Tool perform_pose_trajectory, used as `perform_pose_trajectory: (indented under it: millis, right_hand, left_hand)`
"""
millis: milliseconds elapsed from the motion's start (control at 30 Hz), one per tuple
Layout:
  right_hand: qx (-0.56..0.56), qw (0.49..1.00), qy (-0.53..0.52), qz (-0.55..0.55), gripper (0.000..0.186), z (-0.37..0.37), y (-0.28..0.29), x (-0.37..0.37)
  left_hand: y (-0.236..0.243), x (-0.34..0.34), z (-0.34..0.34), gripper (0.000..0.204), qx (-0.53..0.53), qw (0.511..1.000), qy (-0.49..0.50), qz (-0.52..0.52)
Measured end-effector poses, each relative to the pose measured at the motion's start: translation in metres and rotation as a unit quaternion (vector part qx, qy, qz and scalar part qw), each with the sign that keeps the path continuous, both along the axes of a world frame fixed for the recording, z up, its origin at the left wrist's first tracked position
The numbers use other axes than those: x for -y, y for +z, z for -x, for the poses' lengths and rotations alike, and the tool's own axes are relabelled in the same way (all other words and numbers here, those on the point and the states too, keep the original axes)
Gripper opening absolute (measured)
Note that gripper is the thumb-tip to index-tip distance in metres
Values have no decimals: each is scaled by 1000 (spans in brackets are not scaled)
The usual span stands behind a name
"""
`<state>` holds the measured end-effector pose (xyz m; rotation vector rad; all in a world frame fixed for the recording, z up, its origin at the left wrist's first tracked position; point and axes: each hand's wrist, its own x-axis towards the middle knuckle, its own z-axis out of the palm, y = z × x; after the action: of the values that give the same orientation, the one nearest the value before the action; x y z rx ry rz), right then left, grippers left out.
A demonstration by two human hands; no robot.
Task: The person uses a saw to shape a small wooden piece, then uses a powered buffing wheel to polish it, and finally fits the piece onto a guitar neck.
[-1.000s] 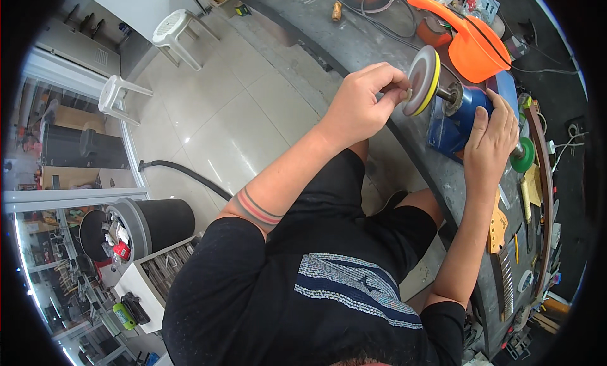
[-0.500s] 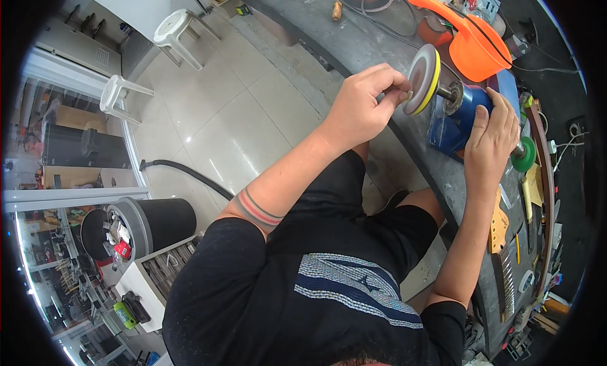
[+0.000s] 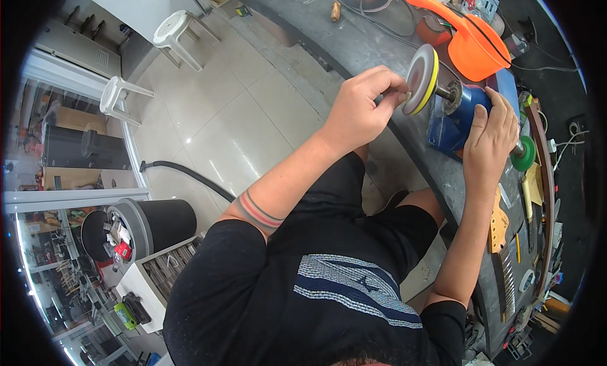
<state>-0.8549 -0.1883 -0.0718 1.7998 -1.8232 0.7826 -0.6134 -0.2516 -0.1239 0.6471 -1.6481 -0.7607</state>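
A blue bench grinder (image 3: 469,107) stands on the dark workbench (image 3: 436,170). On its left shaft is a sanding disc (image 3: 418,78) with a grey face and a yellow rim; a small green wheel (image 3: 524,153) sits on the other end. My left hand (image 3: 370,107) is closed in a pinch at the disc's face, its fingertips right by the lower part. Something small and pale shows between them, too little to name. My right hand (image 3: 490,129) lies over the motor housing, fingers stretched along it and thumb apart.
An orange dipper (image 3: 477,50) and loose cables lie behind the grinder. Right of my right forearm are a wooden guitar headstock (image 3: 499,230), a saw (image 3: 507,284) and a yellow pencil (image 3: 517,248). White stools (image 3: 174,28), a black hose (image 3: 190,170) and a bin (image 3: 142,224) stand left.
Hardly anything differs. Both hands keep their places, the left at the disc and the right on the motor; the whole view has shifted very slightly.
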Motion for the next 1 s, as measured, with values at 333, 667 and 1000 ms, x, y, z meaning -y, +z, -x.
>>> perform_pose_trajectory:
  millis: [333, 667, 1000]
  right_hand:
    - [2, 1000, -1, 0, 36, -1, 0, 0]
    - [-4, 1000, -7, 0, 37, 1, -1, 0]
    - [3, 1000, 5, 3, 35, -1, 3, 0]
  left_hand:
    - [-2, -1, 1, 12, -8, 1000, -9, -24]
    - [-2, -2, -1, 11, 0, 999, -18, -28]
    - [-2, -2, 2, 12, 9, 1000, 14, -11]
